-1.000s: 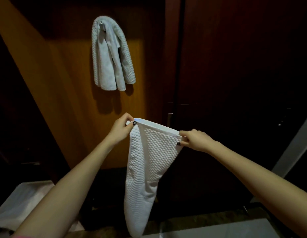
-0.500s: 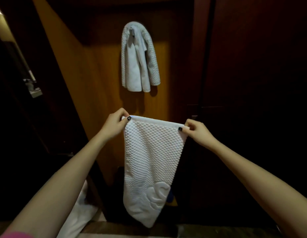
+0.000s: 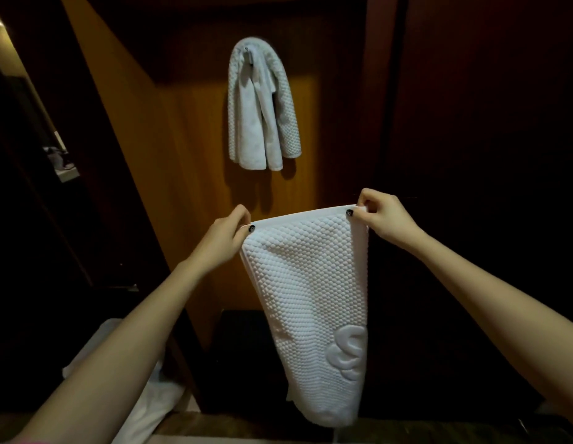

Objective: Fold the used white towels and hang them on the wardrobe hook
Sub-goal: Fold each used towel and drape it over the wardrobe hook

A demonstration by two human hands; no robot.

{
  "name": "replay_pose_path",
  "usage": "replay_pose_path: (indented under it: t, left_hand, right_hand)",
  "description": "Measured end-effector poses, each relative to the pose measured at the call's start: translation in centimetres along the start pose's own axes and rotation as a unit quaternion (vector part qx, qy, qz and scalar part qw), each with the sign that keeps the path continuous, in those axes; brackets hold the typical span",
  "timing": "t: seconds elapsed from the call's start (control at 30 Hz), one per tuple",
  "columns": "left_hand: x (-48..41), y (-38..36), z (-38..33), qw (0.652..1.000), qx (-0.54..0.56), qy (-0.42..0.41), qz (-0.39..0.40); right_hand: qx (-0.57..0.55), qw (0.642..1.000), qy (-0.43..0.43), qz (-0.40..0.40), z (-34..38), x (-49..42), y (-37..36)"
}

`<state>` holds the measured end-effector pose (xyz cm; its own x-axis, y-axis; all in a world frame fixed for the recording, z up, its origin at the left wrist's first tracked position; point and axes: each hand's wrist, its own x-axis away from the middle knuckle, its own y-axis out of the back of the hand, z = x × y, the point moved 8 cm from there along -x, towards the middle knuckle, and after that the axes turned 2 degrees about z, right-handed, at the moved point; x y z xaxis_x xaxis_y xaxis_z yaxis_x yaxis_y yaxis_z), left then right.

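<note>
While another towel (image 3: 262,104) hangs at upper centre, my left hand (image 3: 222,237) and right hand (image 3: 383,217) pinch the folded towel's (image 3: 311,299) top corners at centre frame.

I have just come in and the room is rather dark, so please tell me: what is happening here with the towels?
A person holds a white towel up by its top edge. The left hand pinches one corner and the right hand pinches the other. The towel hangs down in front of the wardrobe. Above it, a second towel already hangs on the hook. More white cloth lies at the lower left.
</note>
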<state>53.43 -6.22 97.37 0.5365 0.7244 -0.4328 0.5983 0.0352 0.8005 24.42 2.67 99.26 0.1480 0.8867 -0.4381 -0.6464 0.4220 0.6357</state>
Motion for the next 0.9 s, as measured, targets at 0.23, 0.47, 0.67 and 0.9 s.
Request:
replay_pose_path:
  t: [0.23, 0.47, 0.67, 0.9]
  left_hand:
    - [-1.1, -2.4, -1.1, 0.959, 0.233, 0.049, 0.150]
    - [-0.9, -4.2, 0.4, 0.970, 0.209, 0.120, 0.030]
    - [-0.5, -7.4, -0.3, 0.948, 0.249, 0.197, -0.019]
    - [-1.2, -8.5, -3.7, 0.941, 0.305, 0.134, 0.059]
  right_hand:
    - [0.072, 0.997, -0.011, -0.033, -1.7, 1.2, 1.9]
    - [0.162, 0.987, 0.017, -0.008, -1.5, 2.5, 0.9]
    - [0.051, 0.997, -0.033, 0.040, -1.7, 4.3, -1.2]
    - [-0.143, 0.982, -0.078, 0.100, -0.6, 5.8, -3.4]
